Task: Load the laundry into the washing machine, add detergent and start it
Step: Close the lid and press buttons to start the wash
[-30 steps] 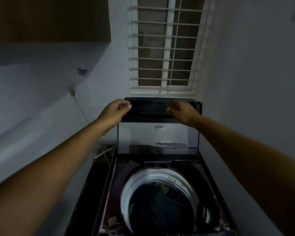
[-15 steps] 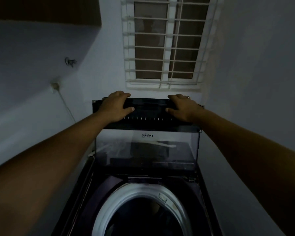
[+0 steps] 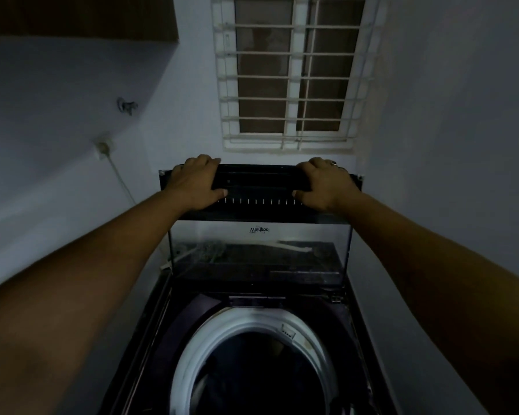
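A dark top-loading washing machine (image 3: 162, 313) stands below me with its glass lid (image 3: 259, 250) raised upright. My left hand (image 3: 197, 181) grips the left part of the lid's dark top edge, fingers curled over it and thumb on the front. My right hand (image 3: 324, 182) grips the right part of the same edge the same way. Beneath the lid, the white drum rim (image 3: 198, 348) rings a dark opening. Dark laundry (image 3: 252, 381) lies inside, dim and hard to make out.
A barred window (image 3: 291, 73) sits in the wall right behind the lid. On the left wall are a tap (image 3: 127, 106) and a socket (image 3: 104, 146) with a cable running down. A wall closes in on the right.
Both hands moved from the lid's front face to wrap over its top edge. The view has come closer and the lid looks wider and taller.
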### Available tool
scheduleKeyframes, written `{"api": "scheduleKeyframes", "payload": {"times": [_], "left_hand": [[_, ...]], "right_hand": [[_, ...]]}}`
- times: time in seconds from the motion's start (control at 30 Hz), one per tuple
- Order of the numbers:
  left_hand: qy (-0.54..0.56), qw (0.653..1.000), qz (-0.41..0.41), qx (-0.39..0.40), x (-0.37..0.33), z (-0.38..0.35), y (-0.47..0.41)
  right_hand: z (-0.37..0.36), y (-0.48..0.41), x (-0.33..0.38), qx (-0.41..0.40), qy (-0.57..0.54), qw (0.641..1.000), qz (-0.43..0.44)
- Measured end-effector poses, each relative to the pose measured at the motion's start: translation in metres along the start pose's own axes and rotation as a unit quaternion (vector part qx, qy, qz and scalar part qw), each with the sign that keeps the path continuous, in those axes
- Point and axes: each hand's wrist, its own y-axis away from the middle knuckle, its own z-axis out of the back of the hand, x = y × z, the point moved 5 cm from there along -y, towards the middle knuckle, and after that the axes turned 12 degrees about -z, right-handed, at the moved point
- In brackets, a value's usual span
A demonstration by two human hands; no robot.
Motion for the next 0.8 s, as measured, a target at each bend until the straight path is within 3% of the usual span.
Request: {"api": "scheduleKeyframes", "payload": {"times": [0.27, 0.4, 0.57, 0.8], "left_hand": [[-0.020, 0.997, -0.021, -0.074, -0.037, 0.036, 0.072], [0.023, 0.997, -0.044, -0.063, -0.051, 0.037, 0.114], [0.074, 0.988, -0.130, -0.027, -0.079, 0.020, 0.182], [0.062, 0.985, -0.158, -0.019, -0.107, -0.005, 0.254]], "right_hand": [[0.031, 0.093, 0.020, -0.083, 0.045, 0.995, -0.007], [0.037, 0.140, 0.034, -0.117, 0.036, 0.992, -0.006], [0.019, 0.209, 0.039, -0.071, 0.004, 0.997, 0.037], [-0.006, 0.283, 0.038, 0.021, 0.013, 0.998, 0.064]]}}
